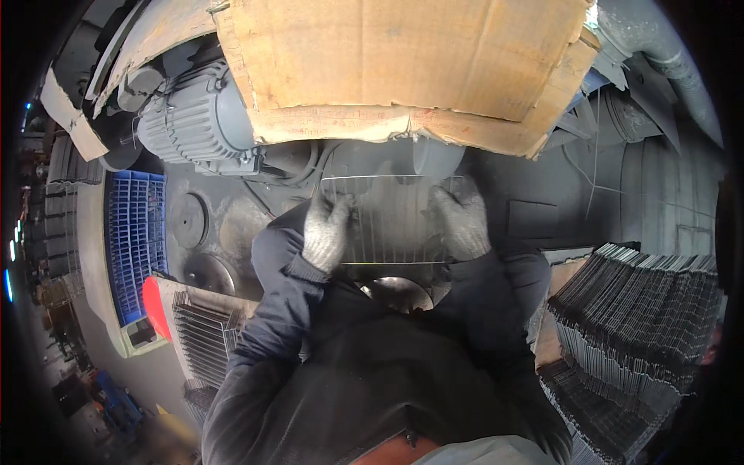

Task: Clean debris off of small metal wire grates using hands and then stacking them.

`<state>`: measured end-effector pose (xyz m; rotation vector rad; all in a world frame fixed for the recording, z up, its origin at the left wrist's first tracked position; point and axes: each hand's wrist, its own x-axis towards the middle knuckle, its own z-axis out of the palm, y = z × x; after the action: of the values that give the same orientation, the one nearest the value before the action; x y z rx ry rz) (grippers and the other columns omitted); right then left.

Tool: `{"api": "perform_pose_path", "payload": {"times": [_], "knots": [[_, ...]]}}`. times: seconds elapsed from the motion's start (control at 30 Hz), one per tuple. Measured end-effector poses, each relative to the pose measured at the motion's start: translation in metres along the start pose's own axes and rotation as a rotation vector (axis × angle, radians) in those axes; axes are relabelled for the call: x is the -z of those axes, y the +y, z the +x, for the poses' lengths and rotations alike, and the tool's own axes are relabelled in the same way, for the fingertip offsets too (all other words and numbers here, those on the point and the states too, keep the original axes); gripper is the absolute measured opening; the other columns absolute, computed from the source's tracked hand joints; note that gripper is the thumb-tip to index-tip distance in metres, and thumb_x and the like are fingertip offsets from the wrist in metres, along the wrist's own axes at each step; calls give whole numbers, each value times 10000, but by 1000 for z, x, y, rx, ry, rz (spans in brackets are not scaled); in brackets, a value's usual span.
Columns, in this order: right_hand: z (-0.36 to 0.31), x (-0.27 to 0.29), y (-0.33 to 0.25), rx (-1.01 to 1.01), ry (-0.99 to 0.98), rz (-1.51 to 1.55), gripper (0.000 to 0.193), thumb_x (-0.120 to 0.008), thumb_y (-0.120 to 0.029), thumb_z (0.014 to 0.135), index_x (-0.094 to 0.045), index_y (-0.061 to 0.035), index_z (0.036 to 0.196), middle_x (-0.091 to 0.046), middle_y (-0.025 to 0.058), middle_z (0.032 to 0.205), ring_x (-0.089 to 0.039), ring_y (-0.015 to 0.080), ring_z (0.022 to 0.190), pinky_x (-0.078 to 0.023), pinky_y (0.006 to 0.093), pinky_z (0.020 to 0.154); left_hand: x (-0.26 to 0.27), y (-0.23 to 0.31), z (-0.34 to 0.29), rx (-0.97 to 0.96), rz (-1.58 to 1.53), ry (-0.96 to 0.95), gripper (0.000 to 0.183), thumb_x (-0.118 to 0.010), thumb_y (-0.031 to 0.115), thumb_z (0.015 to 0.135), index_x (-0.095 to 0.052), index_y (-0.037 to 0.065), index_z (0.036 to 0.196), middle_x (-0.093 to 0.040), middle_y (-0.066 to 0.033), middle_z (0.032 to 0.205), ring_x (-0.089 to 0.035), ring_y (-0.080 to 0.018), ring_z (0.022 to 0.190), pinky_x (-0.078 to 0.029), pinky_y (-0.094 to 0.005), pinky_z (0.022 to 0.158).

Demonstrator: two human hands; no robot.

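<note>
Both my hands wear pale grey knitted gloves. Between them is a rectangular wire rack, with thin parallel rods inside a thicker wire frame. My left hand grips the rack's left side, and my right hand grips its right side. The fingers of both hands curl around the side wires, partly out of sight. Just beyond the rack's far edge, a grey rounded machine part shows below a cardboard sheet. The rack's middle looks hazy against the dark surface behind it.
A finned grey motor stands at the far left. Stacked dark wire racks rise on the right; more racks stand at the left beside a red round piece. A blue plastic grid lies farther left. Metal discs rest nearby.
</note>
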<state>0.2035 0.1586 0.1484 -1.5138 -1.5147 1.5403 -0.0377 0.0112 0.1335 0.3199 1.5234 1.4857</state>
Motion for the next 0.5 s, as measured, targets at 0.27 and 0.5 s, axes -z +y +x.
{"api": "perform_pose_path", "payload": {"times": [0.27, 0.5], "knots": [[-17, 63, -21, 32, 55, 373, 344, -652, -16, 998, -638, -19, 1342, -681, 22, 1031, -639, 111, 803, -510, 264, 629, -81, -31, -2, -247, 199, -105, 186, -693, 197, 1078, -556, 72, 1097, -638, -48, 874, -608, -127, 678, -552, -309, 610], [5, -25, 11, 4, -111, 29, 278, -684, -108, 1025, -664, -17, 1287, -695, 70, 1026, -656, 144, 798, -585, 313, 679, 20, 23, -6, 78, 141, -45, 261, -720, 130, 1044, -548, 21, 1206, -701, -92, 952, -680, -136, 729, -575, -288, 603]]}}
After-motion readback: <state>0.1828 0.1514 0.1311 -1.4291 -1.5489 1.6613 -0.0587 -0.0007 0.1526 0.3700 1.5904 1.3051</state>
